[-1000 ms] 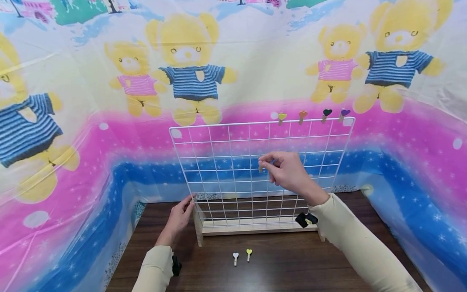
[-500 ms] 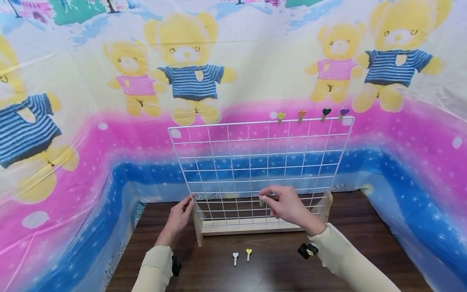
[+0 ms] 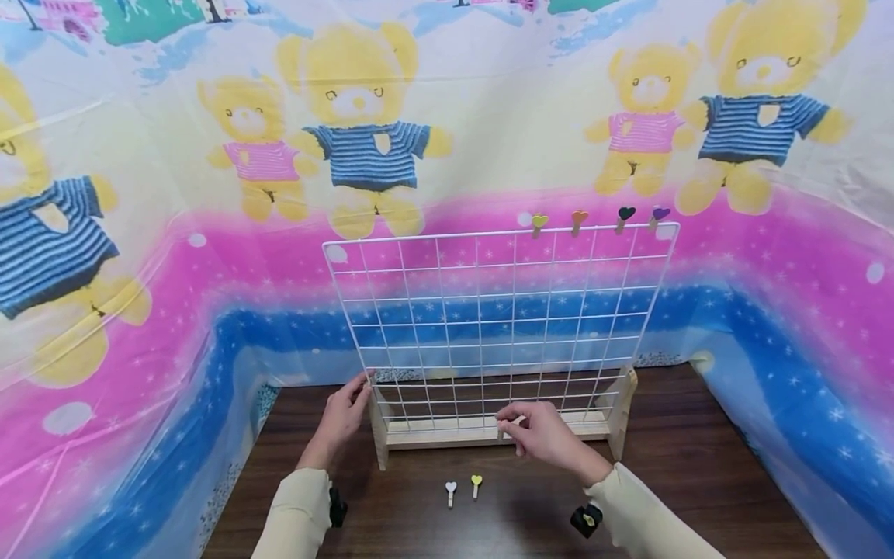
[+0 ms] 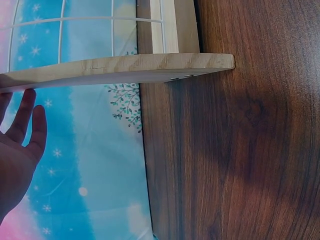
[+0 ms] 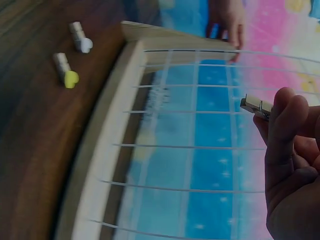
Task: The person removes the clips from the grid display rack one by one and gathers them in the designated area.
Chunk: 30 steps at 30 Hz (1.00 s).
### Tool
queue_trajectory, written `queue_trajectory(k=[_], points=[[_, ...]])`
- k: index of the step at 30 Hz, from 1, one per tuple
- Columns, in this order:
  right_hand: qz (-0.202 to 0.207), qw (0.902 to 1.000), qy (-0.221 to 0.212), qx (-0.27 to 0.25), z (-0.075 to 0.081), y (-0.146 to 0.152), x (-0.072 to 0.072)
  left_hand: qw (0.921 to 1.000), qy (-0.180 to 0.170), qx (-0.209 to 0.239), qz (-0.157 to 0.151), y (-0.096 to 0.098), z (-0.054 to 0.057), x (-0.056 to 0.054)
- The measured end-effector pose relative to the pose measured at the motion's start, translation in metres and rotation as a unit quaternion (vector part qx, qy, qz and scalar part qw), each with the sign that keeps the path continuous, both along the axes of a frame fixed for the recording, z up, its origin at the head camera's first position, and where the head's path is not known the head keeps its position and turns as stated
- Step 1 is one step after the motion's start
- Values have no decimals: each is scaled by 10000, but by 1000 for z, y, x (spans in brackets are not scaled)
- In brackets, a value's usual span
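My right hand (image 3: pixel 548 435) pinches a small wooden clothespin (image 5: pixel 256 106) between thumb and fingertips, low in front of the white wire grid rack (image 3: pixel 515 317). Fingers hide part of this clothespin. At the rack's left side, my left hand (image 3: pixel 342 415) touches the wooden end panel (image 4: pixel 150 64) with nearly straight fingers. On the table before the rack lie two clothespins, one with a white heart (image 3: pixel 451 489) and one with a yellow heart (image 3: pixel 476 482). Clipped along the top wire's right half are clothespins with yellow (image 3: pixel 540 221), orange (image 3: pixel 579 218), dark green (image 3: pixel 626 213) and purple (image 3: pixel 660 213) hearts.
A wooden base bar (image 3: pixel 447 442) joins the rack's end panels on the dark brown table (image 3: pixel 391 520). Behind and at both sides hangs a cloth (image 3: pixel 489 140) printed with teddy bears.
My right hand has come down from mid-grid to the rack's bottom bar, carrying the clothespin. The left hand stays at the end panel, and the two clothespins on the table have not moved.
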State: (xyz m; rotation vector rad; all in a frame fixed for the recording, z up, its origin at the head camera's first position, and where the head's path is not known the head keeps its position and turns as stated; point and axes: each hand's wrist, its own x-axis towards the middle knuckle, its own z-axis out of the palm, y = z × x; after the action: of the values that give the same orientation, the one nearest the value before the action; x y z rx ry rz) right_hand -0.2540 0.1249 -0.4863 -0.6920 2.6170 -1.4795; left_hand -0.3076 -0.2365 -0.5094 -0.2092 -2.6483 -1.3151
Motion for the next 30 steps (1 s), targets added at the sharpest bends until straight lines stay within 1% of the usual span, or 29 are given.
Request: queue_trajectory(k=[2, 5, 10, 14, 16, 22, 30], points=[[51, 10000, -66, 5, -10, 0, 0, 10000, -1, 2, 17, 0, 0, 0], [138, 9998, -162, -16, -23, 1, 0, 10000, 89, 4, 7, 0, -1, 0], [339, 9993, -141, 38, -44, 3, -3, 9998, 203, 22, -17, 0, -1, 0], [480, 9987, 23, 176, -57, 4, -5, 9999, 139, 38, -10, 1, 0, 0], [501, 9983, -16, 286, -62, 5, -6, 10000, 93, 33, 9, 1, 1, 0], [364, 9971, -384, 538, -79, 5, -9, 10000, 17, 18, 18, 1, 1, 1], [226, 9963, -358, 744, -109, 3, -14, 9999, 155, -27, 14, 1, 0, 0]])
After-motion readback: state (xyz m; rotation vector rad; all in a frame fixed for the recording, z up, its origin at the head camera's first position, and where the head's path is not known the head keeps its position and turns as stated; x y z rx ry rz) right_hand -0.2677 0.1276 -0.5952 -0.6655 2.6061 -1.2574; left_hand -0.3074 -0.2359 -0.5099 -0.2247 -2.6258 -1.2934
